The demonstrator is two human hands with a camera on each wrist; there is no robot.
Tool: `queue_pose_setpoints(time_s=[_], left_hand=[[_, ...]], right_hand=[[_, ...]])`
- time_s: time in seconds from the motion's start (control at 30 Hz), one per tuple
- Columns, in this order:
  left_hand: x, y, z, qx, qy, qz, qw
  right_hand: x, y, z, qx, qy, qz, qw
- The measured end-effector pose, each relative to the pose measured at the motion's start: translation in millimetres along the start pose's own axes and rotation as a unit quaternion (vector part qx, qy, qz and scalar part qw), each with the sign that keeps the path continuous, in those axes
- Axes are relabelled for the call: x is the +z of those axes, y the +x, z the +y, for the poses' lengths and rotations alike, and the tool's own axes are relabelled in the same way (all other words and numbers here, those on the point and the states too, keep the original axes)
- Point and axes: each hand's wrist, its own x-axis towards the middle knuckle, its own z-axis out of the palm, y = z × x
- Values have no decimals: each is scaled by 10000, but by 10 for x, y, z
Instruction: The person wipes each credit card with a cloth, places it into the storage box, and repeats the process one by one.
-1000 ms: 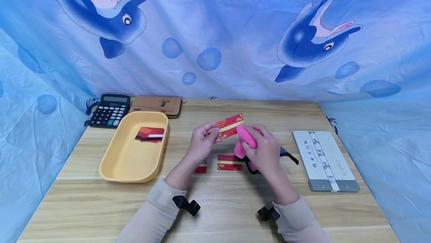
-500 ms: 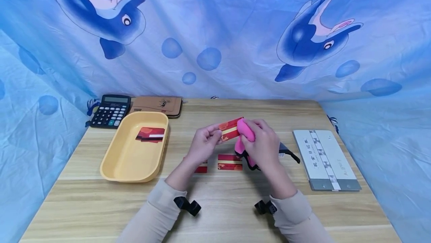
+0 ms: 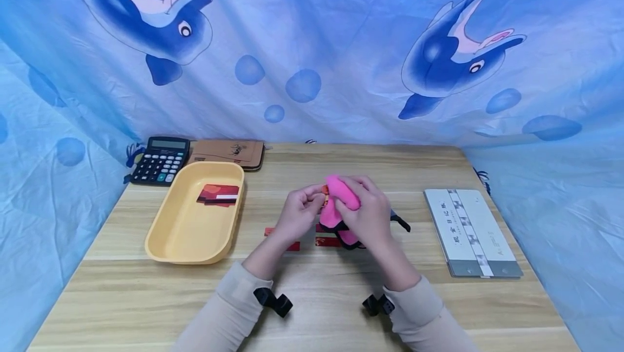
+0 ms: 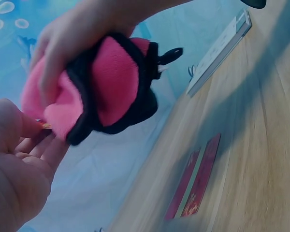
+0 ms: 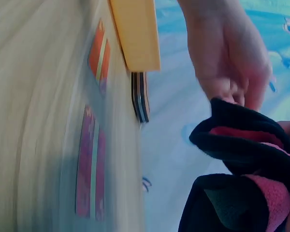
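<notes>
In the head view my left hand [image 3: 297, 215] pinches a red and gold card [image 3: 325, 191] by its edge, above the table. My right hand [image 3: 368, 214] grips a pink cloth [image 3: 342, 191] with black edging and folds it over the card, so most of the card is hidden. The left wrist view shows only a sliver of the card [image 4: 44, 125] between my left fingers and the cloth. Below the cloth, a red card with a pale stripe [image 5: 91, 164] lies flat on the table. Another red card [image 3: 294, 246] lies partly under my left forearm.
A yellow tray [image 3: 158, 222] on the left holds several red cards [image 3: 219, 194]. Behind it are a calculator [image 3: 161, 161] and a brown zipped wallet-like case [image 3: 226, 152]. A grey-white notebook [image 3: 470, 230] lies at the right. The patterned blue curtain [image 3: 341, 59] hangs behind the table.
My right hand has moved left with the cloth, from the card's right end across its face toward my left fingers. The card is now mostly covered.
</notes>
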Motion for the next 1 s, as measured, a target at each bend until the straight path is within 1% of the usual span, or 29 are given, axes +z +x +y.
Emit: queue_pose_setpoints(time_s=[0.17, 0.27, 0.33, 0.43, 0.5, 0.6, 0.7, 0.77, 0.87, 0.93, 1.0], left_hand=[[-45, -27, 3, -106, -108, 78, 9999], [-69, -41, -6, -200, -70, 115, 9997], [-84, -49, -15, -301, -62, 200, 9993], [-108, -58, -33, -427, 45, 408, 9982], [-124, -61, -42, -478, 135, 546, 9973], [-164, -72, -46, -493, 308, 681, 9960], [-217, -80, -25, -504, 454, 970, 9930], [-268, -82, 0, -499, 450, 1215, 9903], [-364, -89, 61, -504, 311, 1545, 9862], [-434, -97, 98, -548, 248, 1635, 9847], [-489, -109, 119, -577, 245, 1652, 9843]], right_hand=[[-45, -21, 184, 351, -20, 187, 9992], [-61, -37, 264, 511, -27, 180, 9985], [-72, -45, 294, 591, -48, 149, 9981], [-82, -56, 323, 695, -108, 60, 9975], [-87, -65, 332, 764, -171, -67, 9969], [-81, -77, 343, 840, -266, -225, 9959], [-75, -82, 355, 874, -339, -266, 9952], [-72, -82, 363, 877, -382, -226, 9952], [-69, -83, 373, 876, -397, -155, 9952], [-66, -86, 379, 884, -385, -129, 9953], [-64, -90, 379, 888, -344, -110, 9954]])
